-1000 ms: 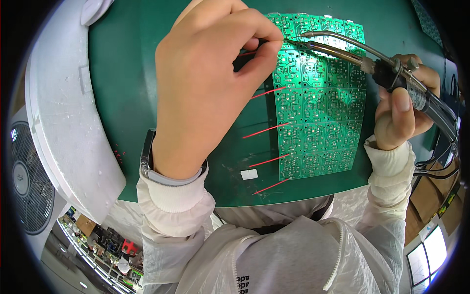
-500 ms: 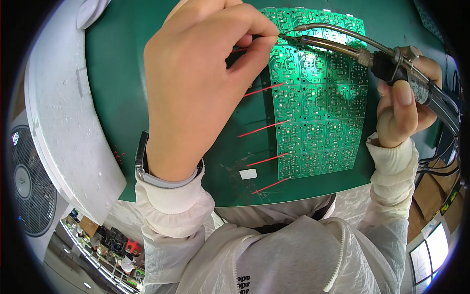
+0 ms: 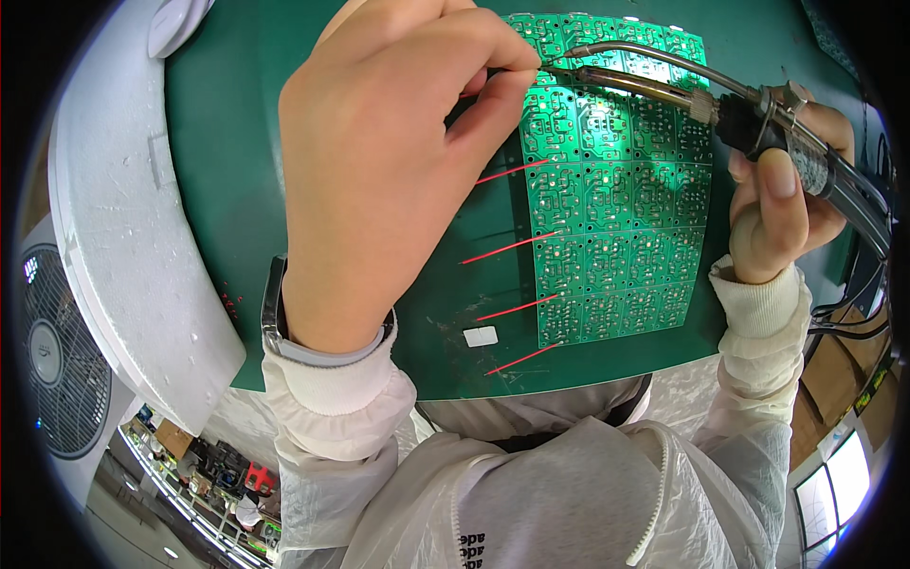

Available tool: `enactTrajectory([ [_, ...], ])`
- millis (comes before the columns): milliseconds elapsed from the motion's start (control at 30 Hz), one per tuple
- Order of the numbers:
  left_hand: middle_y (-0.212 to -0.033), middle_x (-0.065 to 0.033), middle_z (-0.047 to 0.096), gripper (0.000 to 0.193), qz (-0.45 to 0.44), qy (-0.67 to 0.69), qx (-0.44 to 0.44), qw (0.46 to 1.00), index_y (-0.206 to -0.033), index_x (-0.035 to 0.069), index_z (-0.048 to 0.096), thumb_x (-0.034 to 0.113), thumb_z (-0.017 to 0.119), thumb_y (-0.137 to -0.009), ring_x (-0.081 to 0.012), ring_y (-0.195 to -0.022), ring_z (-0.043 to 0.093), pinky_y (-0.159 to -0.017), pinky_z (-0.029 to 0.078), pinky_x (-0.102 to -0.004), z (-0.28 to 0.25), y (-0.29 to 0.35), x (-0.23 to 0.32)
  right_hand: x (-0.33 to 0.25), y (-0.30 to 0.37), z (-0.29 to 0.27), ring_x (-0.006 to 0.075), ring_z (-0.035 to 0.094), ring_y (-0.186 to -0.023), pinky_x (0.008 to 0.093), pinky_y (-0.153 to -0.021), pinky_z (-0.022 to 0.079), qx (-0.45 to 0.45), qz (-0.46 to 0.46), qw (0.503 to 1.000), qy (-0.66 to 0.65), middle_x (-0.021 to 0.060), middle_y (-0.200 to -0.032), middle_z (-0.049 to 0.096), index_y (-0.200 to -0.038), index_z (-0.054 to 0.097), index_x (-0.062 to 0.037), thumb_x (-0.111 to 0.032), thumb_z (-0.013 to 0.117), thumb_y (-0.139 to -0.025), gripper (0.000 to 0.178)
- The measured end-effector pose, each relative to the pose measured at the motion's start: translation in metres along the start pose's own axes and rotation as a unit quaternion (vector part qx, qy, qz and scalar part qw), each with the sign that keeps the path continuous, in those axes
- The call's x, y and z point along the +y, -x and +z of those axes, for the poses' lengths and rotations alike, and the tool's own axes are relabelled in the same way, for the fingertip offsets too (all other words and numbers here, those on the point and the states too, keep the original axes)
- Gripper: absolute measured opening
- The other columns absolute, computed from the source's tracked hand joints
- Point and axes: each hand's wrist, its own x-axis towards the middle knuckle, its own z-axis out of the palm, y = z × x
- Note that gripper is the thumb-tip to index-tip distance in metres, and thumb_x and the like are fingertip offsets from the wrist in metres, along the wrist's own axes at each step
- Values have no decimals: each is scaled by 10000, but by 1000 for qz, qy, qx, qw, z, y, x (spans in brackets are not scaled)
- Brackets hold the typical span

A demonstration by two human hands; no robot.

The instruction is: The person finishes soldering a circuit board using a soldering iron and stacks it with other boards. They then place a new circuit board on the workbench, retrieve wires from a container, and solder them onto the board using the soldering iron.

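Observation:
A green panel of printed circuit boards (image 3: 616, 194) lies in front of me, bright under a lamp spot near its far part. My left hand (image 3: 379, 142) is closed in a pinch at the panel's far left edge. Its fingertips seem to hold a thin red wire, mostly hidden by the hand. In my right hand (image 3: 787, 190) is a soldering iron (image 3: 645, 88) with a curved metal feed tube (image 3: 654, 54) clamped along it. The iron's tip meets the panel right beside the left fingertips. Several red wires (image 3: 512, 248) stick out leftward from the panel's left edge.
The panel rests on a green mat (image 3: 227, 171). A small white piece (image 3: 481, 337) lies near the wires. White foam (image 3: 123, 209) curves along the left, with a fan (image 3: 62, 351) beyond it. Dark cables (image 3: 844, 327) trail at the right.
The soldering iron's tip has shifted slightly left, closer to the left fingertips. My left hand keeps its pinch almost unmoved, and the panel has barely shifted.

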Motion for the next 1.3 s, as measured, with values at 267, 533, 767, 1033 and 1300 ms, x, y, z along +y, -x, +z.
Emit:
enactTrajectory([
  [267,-650,-2,506,127,-26,5,-2,1000,-739,27,596,-22,655,-637,-70,-585,444,-541,349,-188,-1,1,1,2,2,-1,160,511,-603,203,-499,444,20,4,1000,6,160,-884,510,-967,422,70,-82,552,-693,339],
  [533,-655,1,509,127,-50,13,-8,999,-745,26,595,-17,655,-642,-67,-590,443,-550,348,-187,-1,1,2,2,2,-3,161,518,-601,202,-506,452,6,-2,1000,-3,159,-880,514,-969,424,67,-80,557,-693,340],
  [767,-660,3,513,127,-69,19,-14,997,-750,26,593,-13,655,-646,-64,-594,443,-558,348,-186,-4,1,2,-1,2,1,155,524,-586,193,-494,451,29,14,999,8,160,-860,528,-972,428,68,-68,552,-690,337],
  [1033,-665,6,516,127,-94,27,-21,995,-756,25,592,-8,655,-651,-60,-598,443,-567,347,-185,-4,1,1,1,-1,-1,146,519,-574,180,-496,443,17,16,1000,-3,161,-856,530,-966,437,65,-71,568,-687,336],
  [1300,-671,9,520,128,-113,36,-26,993,-762,25,590,-2,656,-656,-57,-603,442,-576,346,-184,-12,3,-5,0,-5,2,96,452,-529,182,-489,377,6,-12,999,33,144,-822,526,-927,461,51,-133,618,-677,348],
])
